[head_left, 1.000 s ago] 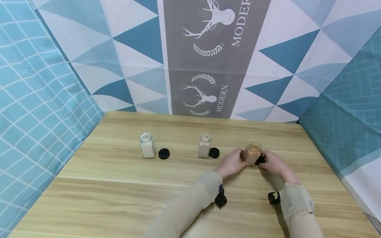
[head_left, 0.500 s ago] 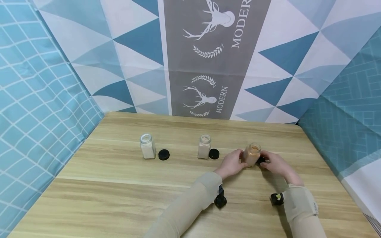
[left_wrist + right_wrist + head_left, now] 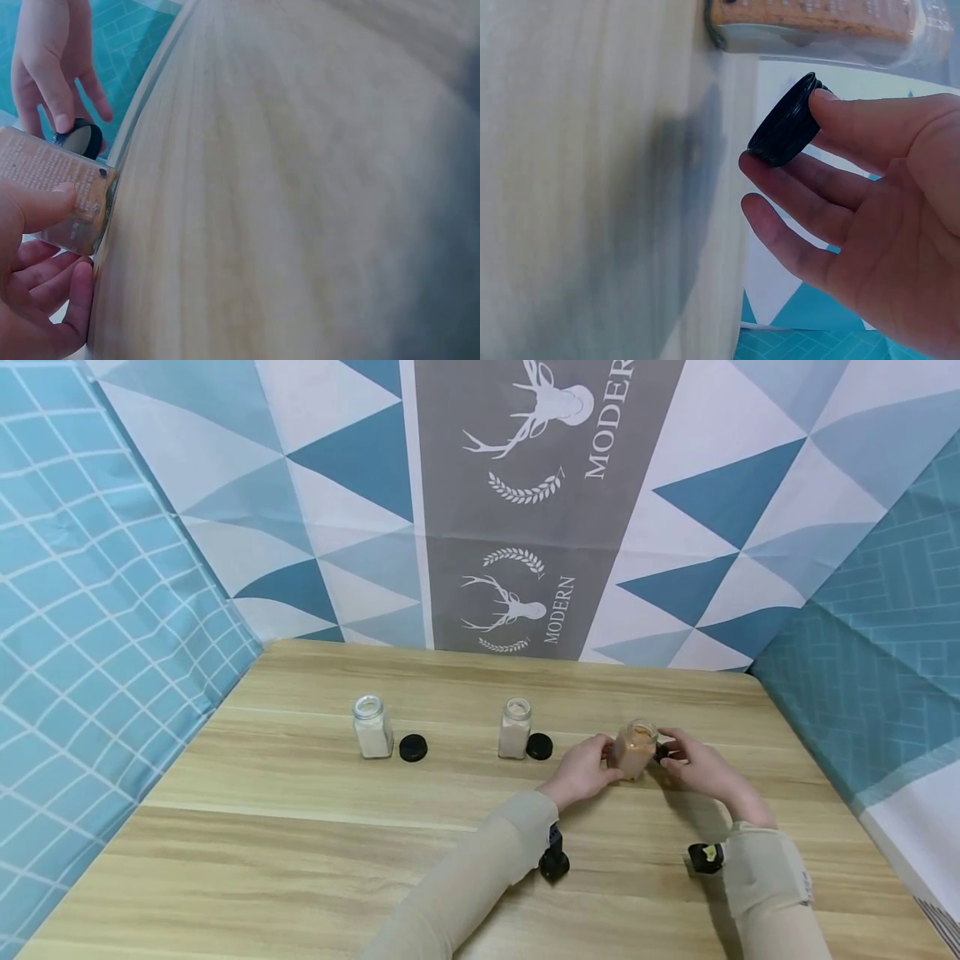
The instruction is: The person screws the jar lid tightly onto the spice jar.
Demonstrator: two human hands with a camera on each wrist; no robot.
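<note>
A square glass spice jar of orange-brown powder stands uncapped at the right of the table. My left hand grips it from the left, its thumb across the printed side in the left wrist view. Just right of the jar, my right hand pinches a black screw lid between thumb and fingers. That lid is off the table and tilted, apart from the jar in the right wrist view. In the head view the fingers partly hide it.
Two more uncapped jars stand to the left, a middle jar of pale powder and a far-left jar of white powder. Beside them lie a black lid and another black lid. Patterned cloth hangs behind the table.
My right hand has raised the black lid from the table beside the jar and moved slightly up and to the right. The left hand and the jar have stayed in place.
</note>
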